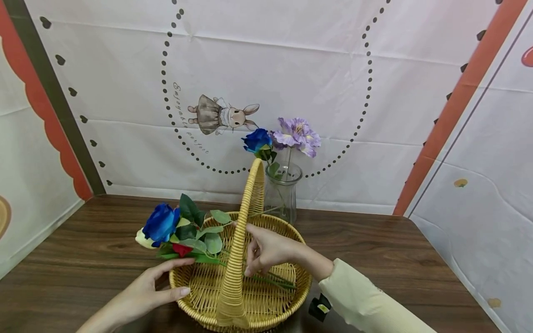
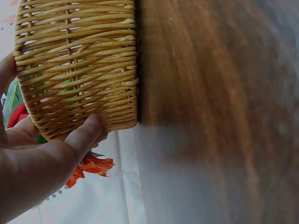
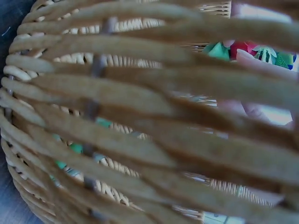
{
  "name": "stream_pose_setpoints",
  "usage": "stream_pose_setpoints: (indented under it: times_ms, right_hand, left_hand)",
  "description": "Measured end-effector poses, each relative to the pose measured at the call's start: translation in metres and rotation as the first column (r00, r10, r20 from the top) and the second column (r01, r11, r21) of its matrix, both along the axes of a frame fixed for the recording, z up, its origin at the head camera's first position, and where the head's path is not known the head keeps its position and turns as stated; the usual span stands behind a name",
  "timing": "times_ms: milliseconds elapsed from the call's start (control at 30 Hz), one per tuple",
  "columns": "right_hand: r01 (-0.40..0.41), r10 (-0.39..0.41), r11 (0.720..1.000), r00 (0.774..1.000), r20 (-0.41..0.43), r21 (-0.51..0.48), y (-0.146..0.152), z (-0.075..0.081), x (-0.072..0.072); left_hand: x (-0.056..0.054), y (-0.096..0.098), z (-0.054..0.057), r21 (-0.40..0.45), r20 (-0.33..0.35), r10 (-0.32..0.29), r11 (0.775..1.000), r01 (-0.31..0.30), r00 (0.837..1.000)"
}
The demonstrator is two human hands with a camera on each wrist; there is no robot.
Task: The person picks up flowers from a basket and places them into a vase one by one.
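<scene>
A bunch with a blue rose (image 1: pixel 161 224), a white bloom (image 1: pixel 144 239), a red bloom (image 1: pixel 182 249) and leaves leans over the left rim of a wicker basket (image 1: pixel 306 277). Its green stems (image 1: pixel 270 279) lie inside. My left hand (image 1: pixel 143 289) holds the basket's left side; the thumb is at the rim and other fingers rest on the outer wall (image 2: pixel 77 74). Its index finger touches the bunch's underside. Above the stems, my right hand (image 1: pixel 270 247) has its index finger reaching behind the basket handle (image 1: pixel 238 259), other fingers bent; the handle hides the contact.
A glass vase (image 1: pixel 297 194) stands behind the basket, holding a purple flower (image 1: pixel 297 134) and another blue rose (image 1: pixel 256 140). Orange petals (image 2: pixel 96 165) show past the basket in the left wrist view. A small black object (image 1: pixel 319 309) is beneath the right sleeve. A printed cloth backs the wooden table (image 1: pixel 374 259).
</scene>
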State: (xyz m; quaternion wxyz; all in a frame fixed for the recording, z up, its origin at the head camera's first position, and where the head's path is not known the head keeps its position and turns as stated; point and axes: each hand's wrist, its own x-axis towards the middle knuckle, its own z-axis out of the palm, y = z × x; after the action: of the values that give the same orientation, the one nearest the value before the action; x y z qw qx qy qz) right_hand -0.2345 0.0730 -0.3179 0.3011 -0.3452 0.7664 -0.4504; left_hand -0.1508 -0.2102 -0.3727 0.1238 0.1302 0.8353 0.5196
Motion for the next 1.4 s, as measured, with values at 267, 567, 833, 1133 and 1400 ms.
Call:
stream_pose_setpoints:
  times_ms: [267, 567, 833, 1133, 1400]
  right_hand:
    - [-0.058, 0.058, 0.998, 0.996, -0.064, -0.008, 0.002, -0.001, -0.001]
    - [-0.098, 0.087, 0.991, 0.989, -0.116, -0.094, 0.006, 0.009, -0.002]
    - [0.074, -0.092, 0.992, 0.981, -0.170, -0.104, 0.016, 0.039, -0.001]
    - [0.194, -0.202, 0.979, 0.901, -0.383, -0.061, 0.037, 0.067, -0.003]
    - [0.289, -0.272, 0.957, 0.864, -0.423, -0.024, 0.062, 0.069, -0.006]
  left_hand:
    - [-0.001, 0.000, -0.002, -0.015, -0.013, 0.002, 1.000, -0.002, 1.000]
    - [-0.001, -0.001, -0.002, -0.040, -0.019, -0.005, 0.999, 0.005, 1.000]
    - [-0.003, -0.004, -0.005, -0.053, 0.005, 0.016, 0.998, -0.015, 1.000]
    - [-0.002, -0.002, -0.002, -0.021, -0.016, -0.023, 1.000, 0.023, 1.000]
    - [-0.001, -0.002, -0.003, -0.003, -0.028, -0.032, 0.999, 0.032, 0.999]
